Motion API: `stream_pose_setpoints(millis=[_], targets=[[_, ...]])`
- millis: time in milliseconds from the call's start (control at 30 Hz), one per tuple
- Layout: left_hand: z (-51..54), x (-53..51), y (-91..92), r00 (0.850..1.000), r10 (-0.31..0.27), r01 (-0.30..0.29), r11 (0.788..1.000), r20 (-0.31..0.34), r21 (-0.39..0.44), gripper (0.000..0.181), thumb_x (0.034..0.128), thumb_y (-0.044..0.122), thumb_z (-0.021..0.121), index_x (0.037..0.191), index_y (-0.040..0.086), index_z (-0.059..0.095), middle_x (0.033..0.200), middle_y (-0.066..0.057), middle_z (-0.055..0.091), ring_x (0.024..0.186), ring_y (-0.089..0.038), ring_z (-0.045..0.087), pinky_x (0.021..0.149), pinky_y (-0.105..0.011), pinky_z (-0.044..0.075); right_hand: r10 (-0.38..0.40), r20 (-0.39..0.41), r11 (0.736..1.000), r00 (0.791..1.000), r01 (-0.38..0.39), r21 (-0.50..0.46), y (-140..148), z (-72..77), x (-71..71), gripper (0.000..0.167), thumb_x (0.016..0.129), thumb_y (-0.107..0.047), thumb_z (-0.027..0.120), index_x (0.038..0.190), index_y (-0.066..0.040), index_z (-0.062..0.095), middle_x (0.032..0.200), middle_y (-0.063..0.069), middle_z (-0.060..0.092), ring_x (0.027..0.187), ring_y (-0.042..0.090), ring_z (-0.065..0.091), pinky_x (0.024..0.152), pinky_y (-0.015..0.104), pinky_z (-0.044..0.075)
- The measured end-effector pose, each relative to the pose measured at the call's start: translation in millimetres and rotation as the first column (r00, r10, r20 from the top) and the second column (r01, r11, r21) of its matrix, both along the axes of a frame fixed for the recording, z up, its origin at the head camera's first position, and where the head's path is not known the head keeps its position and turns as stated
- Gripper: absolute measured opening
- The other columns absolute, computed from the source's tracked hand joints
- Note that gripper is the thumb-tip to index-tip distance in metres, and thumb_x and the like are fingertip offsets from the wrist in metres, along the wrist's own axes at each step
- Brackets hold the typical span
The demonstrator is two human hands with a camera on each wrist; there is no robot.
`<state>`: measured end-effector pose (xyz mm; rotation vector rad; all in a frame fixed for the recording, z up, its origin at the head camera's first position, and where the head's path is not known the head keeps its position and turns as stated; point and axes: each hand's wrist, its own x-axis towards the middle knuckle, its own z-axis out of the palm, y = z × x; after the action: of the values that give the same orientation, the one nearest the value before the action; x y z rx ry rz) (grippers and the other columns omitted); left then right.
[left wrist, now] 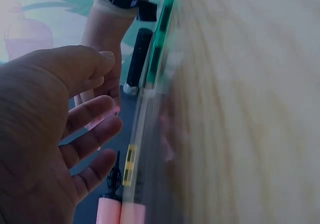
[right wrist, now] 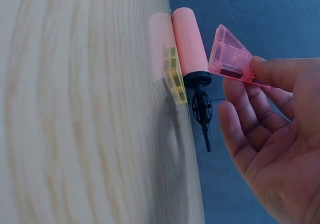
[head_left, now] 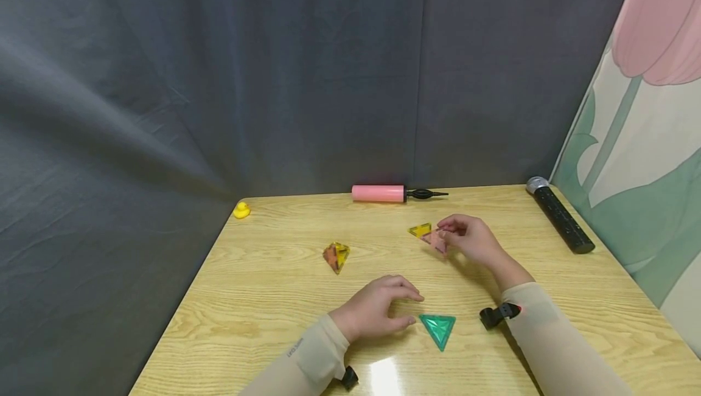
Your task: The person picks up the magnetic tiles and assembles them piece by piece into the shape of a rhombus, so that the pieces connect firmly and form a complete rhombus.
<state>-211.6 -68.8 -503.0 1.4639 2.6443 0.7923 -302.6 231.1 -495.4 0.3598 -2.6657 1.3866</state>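
A translucent pink triangle (head_left: 435, 241) is held raised, right of centre; a green triangle (head_left: 438, 330) lies flat, lower in frame.

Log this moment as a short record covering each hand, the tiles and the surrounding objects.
Right hand: pinches a pink tile, held above the table
Left hand: holds nothing, beside the green triangle tile
Other tiles: yellow tile lying on the table; yellow-and-orange piece farther left
Back edge: pink pump with black nozzle
Back left corner: yellow duck
Right side: black microphone
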Motion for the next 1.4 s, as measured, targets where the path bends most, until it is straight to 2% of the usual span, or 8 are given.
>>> stream_pose_setpoints(millis=[367, 533, 800, 1100, 1400], targets=[[-1.3, 8.2, 16.6, 0.993, -0.100, 0.096, 0.993, -0.058, -0.062, 0.035, 0.0962, 0.035, 0.078, 0.129, 0.025, 0.074, 0.133, 0.012, 0.064, 0.125, 0.002, 0.053, 0.111, -0.014, 0.034, -0.008, -0.005, 1.000, 1.000, 0.008, -0.009, 8.5, 3.9, 0.2, 0.018, 0.101, -0.016, 0.072, 0.116, -0.005, 0.074, 0.101, 0.010, 0.072, 0.087, 0.024, 0.064, 0.071, 0.029, 0.052], [-2.6, 10.2, 21.4, 0.990, -0.130, 0.126, 0.989, -0.056, -0.082, 0.036, 0.0962, 0.036, 0.078, 0.130, 0.026, 0.074, 0.136, 0.013, 0.063, 0.125, 0.004, 0.051, 0.110, -0.013, 0.033, -0.010, -0.001, 1.000, 1.000, 0.010, -0.025, 11.2, 4.4, -0.8, 0.017, 0.102, -0.015, 0.071, 0.115, -0.004, 0.074, 0.099, 0.011, 0.070, 0.086, 0.026, 0.063, 0.070, 0.029, 0.053], [-5.8, 9.6, 24.0, 0.982, -0.188, 0.187, 0.975, 0.001, -0.121, 0.035, 0.0995, 0.038, 0.074, 0.133, 0.027, 0.073, 0.144, 0.017, 0.059, 0.131, 0.006, 0.046, 0.114, -0.017, 0.031, -0.001, 0.015, 1.000, 1.000, 0.001, -0.030, 12.6, 4.7, -0.3, 0.018, 0.102, -0.016, 0.072, 0.115, -0.005, 0.074, 0.100, 0.011, 0.070, 0.086, 0.026, 0.062, 0.069, 0.029, 0.052], [-5.4, 9.9, 23.6, 0.982, -0.185, 0.180, 0.971, -0.023, -0.156, 0.034, 0.0993, 0.036, 0.075, 0.132, 0.026, 0.075, 0.145, 0.017, 0.059, 0.128, 0.003, 0.050, 0.112, -0.016, 0.034, 0.017, 0.030, 0.999, 0.999, -0.016, -0.037, 13.3, 2.4, -1.6, 0.018, 0.101, -0.015, 0.072, 0.115, -0.004, 0.073, 0.101, 0.011, 0.070, 0.086, 0.027, 0.063, 0.067, 0.028, 0.051], [-8.6, 8.7, 23.2, 0.987, -0.130, 0.112, 0.976, -0.089, -0.186, 0.032, 0.0980, 0.033, 0.077, 0.129, 0.027, 0.076, 0.143, 0.015, 0.060, 0.127, 0.001, 0.052, 0.111, -0.016, 0.035, 0.015, 0.028, 0.999, 0.999, -0.014, -0.032, 11.6, 2.4, -1.1, 0.017, 0.101, -0.013, 0.072, 0.115, -0.003, 0.074, 0.101, 0.012, 0.070, 0.086, 0.026, 0.062, 0.067, 0.028, 0.052]])
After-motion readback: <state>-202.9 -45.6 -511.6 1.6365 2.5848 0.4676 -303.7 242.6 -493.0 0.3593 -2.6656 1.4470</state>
